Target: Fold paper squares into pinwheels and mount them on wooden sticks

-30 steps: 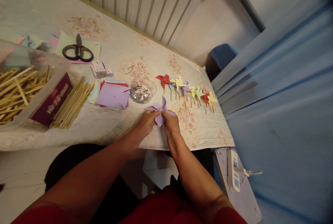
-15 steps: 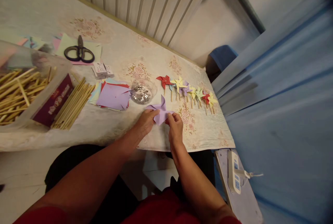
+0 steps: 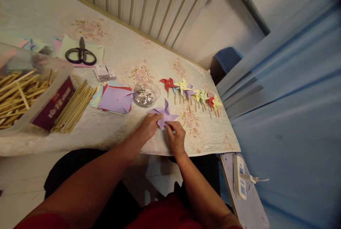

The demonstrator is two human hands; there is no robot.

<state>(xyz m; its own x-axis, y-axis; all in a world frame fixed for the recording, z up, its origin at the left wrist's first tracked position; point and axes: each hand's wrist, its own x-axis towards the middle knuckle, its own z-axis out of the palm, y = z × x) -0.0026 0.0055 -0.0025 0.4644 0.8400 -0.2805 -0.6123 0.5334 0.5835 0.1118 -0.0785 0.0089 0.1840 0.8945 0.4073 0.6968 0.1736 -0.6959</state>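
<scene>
A purple paper pinwheel [image 3: 165, 114] lies flat near the front edge of the patterned table [image 3: 119, 58]. My left hand [image 3: 149, 125] pinches its left side. My right hand [image 3: 176, 135] has its fingertips on the pinwheel's lower middle. Just behind the pinwheel stands a clear bowl of small shiny pins [image 3: 145, 94]. A row of finished pinwheels on sticks [image 3: 191, 94], red, yellow, purple and green, lies to the right. A stack of coloured paper squares [image 3: 115, 98] with a purple sheet on top lies to the left.
Wooden sticks [image 3: 73, 106] lie beside a clear box of more sticks [image 3: 18, 94] with a maroon card. Black scissors [image 3: 80, 53] rest on paper at the back left. A small white packet [image 3: 104, 72] lies nearby. A power strip [image 3: 239, 175] sits off the table's right corner.
My right hand has slid down and left, from the pinwheel's right blade to its lower middle. The left hand has kept its hold.
</scene>
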